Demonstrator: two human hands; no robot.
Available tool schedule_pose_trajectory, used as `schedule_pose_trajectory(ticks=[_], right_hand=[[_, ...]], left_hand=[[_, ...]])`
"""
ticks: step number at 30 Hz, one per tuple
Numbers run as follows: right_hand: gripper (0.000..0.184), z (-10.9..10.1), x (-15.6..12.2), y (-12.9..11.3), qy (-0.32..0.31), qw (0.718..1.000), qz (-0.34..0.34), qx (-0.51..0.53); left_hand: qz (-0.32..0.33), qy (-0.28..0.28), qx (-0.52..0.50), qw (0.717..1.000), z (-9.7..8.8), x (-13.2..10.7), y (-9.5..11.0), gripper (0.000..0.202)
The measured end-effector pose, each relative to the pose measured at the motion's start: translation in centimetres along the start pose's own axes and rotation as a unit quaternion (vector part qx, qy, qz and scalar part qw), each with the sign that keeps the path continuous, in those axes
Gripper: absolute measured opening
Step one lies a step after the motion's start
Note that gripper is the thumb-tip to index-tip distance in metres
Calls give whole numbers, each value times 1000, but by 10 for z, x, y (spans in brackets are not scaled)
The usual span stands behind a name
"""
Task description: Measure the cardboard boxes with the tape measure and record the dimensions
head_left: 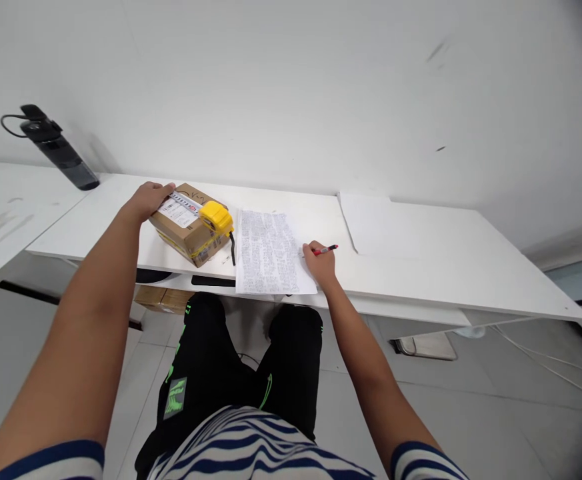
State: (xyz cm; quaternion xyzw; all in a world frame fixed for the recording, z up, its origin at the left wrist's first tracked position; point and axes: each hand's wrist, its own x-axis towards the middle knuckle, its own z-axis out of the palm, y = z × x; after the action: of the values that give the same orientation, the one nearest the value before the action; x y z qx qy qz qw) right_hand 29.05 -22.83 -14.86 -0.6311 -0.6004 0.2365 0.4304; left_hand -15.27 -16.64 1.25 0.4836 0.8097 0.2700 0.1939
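Observation:
A cardboard box (205, 241) with a white label lies at an angle on the white desk. Across its top runs the pulled-out blade of a yellow tape measure (216, 217), whose case rests at the box's right edge with a black strap hanging down. At the box's far left edge, my left hand (151, 200) is closed on the blade's end; its fingertips are partly hidden. My right hand (319, 264) grips a red pen (326, 250) with a black end. It rests on the right edge of a densely written sheet of paper (268, 253).
Blank white paper (371, 223) lies on the right of the desk (435, 267), by the wall. A dark water bottle (61, 150) stands at the far left. Beneath the desk are another cardboard box (163, 299) and, on the floor at right, cables (535, 353).

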Motion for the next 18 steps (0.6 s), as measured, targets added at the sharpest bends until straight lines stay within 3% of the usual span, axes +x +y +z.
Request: schedule_pose_trajectory(ticks=[5,11,15,18], right_hand=[[36,2,-3,3,4,1000,-3,-25],[20,4,1,7,120,989,-6,-87],[44,9,7,4,147,985,30,-86],[55,26,1,-25,166,986,0,13]], left_hand=[[-9,-17,-37,999,0,-8,4,39],[35,1,20,999,1,1,-4,42],[52,13,9,999,0,6,-13,44],[55,1,-14,998,2,6,-17,44]])
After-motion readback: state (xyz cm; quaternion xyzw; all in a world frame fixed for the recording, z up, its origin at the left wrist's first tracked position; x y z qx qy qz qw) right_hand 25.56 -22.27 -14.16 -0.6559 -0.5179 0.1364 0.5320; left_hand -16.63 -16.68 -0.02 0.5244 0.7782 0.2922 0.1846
